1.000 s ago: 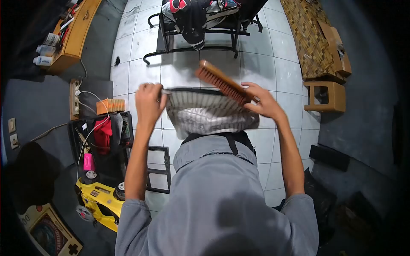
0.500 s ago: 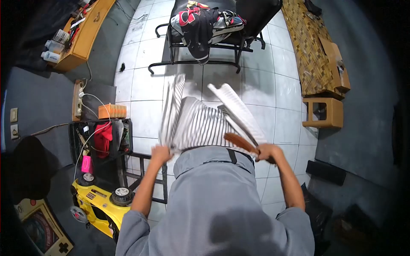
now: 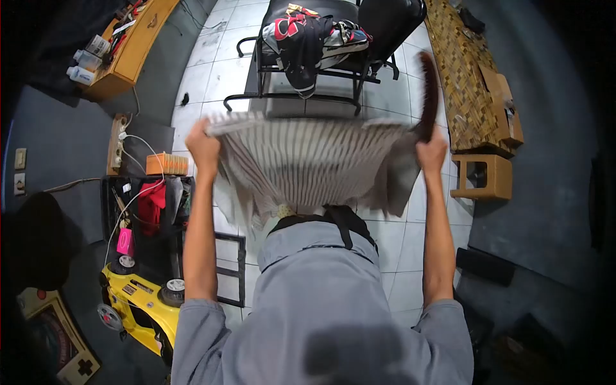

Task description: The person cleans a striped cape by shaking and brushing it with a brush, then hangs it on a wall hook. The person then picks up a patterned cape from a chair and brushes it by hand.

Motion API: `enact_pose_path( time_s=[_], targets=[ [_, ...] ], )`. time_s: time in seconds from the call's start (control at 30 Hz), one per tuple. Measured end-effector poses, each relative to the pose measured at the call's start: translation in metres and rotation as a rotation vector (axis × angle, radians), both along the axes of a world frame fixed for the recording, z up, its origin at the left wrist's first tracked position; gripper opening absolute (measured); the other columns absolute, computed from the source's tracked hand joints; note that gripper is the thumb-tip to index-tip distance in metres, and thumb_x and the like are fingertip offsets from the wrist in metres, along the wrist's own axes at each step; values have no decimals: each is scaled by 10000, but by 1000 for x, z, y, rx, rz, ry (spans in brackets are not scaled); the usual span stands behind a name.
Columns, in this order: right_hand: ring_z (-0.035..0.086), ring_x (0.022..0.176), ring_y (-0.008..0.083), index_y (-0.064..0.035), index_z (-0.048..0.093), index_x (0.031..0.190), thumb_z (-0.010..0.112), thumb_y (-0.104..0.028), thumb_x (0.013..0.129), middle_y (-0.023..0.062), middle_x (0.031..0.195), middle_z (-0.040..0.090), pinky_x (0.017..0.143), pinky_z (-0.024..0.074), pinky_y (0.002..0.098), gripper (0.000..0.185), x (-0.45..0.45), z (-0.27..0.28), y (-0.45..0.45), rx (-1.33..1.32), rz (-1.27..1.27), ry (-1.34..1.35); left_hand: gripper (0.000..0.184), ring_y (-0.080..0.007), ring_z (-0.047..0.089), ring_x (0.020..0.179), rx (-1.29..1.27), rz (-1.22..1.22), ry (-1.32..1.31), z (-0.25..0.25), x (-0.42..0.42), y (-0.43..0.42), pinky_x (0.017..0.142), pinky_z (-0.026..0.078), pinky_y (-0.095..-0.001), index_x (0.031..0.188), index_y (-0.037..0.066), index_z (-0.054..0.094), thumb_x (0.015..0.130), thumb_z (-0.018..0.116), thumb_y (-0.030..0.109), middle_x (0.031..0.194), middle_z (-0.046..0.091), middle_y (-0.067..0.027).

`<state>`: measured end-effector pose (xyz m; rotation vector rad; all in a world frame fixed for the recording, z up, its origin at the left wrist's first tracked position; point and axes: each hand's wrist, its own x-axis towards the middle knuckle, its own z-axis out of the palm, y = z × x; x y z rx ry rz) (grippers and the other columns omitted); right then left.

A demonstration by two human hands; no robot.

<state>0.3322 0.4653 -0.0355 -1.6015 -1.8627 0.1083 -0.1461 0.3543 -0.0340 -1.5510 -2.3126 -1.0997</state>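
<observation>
A striped grey and white cloth (image 3: 308, 154) is spread wide in front of my body, its lower folds blurred by motion. My left hand (image 3: 204, 149) is closed on the cloth's upper left corner. At the opposite upper corner, my right hand (image 3: 432, 153) grips both the cloth and a brown brush (image 3: 428, 96). The brush points upward from the fist, with its bristles toward the left. How the fingers divide between brush and cloth is hidden.
Ahead stands a black metal-framed chair (image 3: 308, 104) with clothes (image 3: 305, 48) on it. A brown stool (image 3: 494, 176) is at the right. On the left are an orange box (image 3: 167, 164), a yellow machine (image 3: 141, 298) with wheels and a wooden drawer unit (image 3: 138, 42).
Both hands have risen and moved apart from near my waist. The cloth has gone from hanging forward in loose folds to stretched between them, and the brush has swung upright.
</observation>
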Motion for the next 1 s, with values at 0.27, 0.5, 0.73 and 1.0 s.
enact_pose_path(
  time_s=[0.27,0.5,0.73,1.0],
  targets=[
    [613,930,324,25,583,1090,485,-92,837,184,976,634,867,450,409,295,-11,29,-82,360,3,169,378,-291,528,1111,247,-246,176,53,58,-49,911,411,-417,1098,48,623,751,656,194,1169,579,-141],
    [622,816,380,-6,656,841,580,-216,658,245,826,633,729,486,415,289,48,-131,-220,-1446,92,-143,297,-404,578,920,-1370,-542,-319,-159,56,-224,837,452,-442,940,-36,627,667,535,30,941,600,-274],
    [538,591,177,43,586,795,541,-123,708,111,645,587,572,446,326,192,45,-83,-193,-1144,126,334,381,-420,567,824,-821,-503,-435,-114,35,-190,742,459,-416,985,14,601,606,557,14,832,607,-240],
    [457,580,63,30,603,916,512,-393,887,10,690,540,504,378,223,433,83,-33,-233,-1486,-112,1329,661,-147,554,724,-906,-358,-957,-21,43,-225,661,417,-254,841,-12,607,898,278,558,778,605,-77]
  ],
)
